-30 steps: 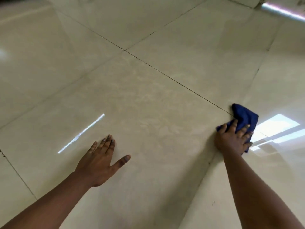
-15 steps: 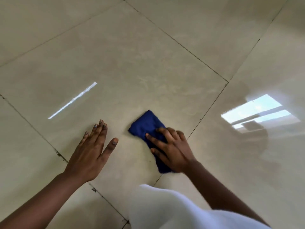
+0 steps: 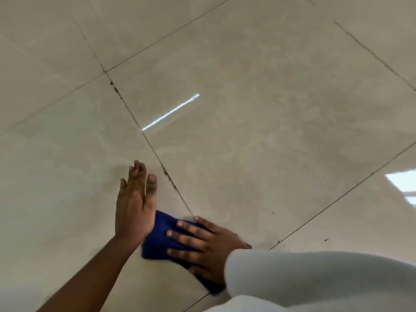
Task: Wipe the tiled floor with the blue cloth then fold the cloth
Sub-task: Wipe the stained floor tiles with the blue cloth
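The blue cloth [image 3: 161, 240] lies bunched on the glossy beige tiled floor [image 3: 258, 131], low in the view. My right hand [image 3: 202, 246] presses flat on top of it, fingers spread and pointing left, covering its right part. Flat on the floor, my left hand [image 3: 135, 199] rests with fingers together pointing away from me, its heel touching the cloth's left edge. It holds nothing.
Dark grout lines [image 3: 155, 154] cross the floor, with grime specks along the seam just above the cloth. A white garment [image 3: 315, 280] fills the bottom right corner. Light reflections [image 3: 171, 112] glare on the tiles; small dark specks [image 3: 325, 239] lie to the right.
My right hand has dragged the cloth leftward and toward me until it meets my left hand. The view has shifted, and the left hand's fingers have closed together.
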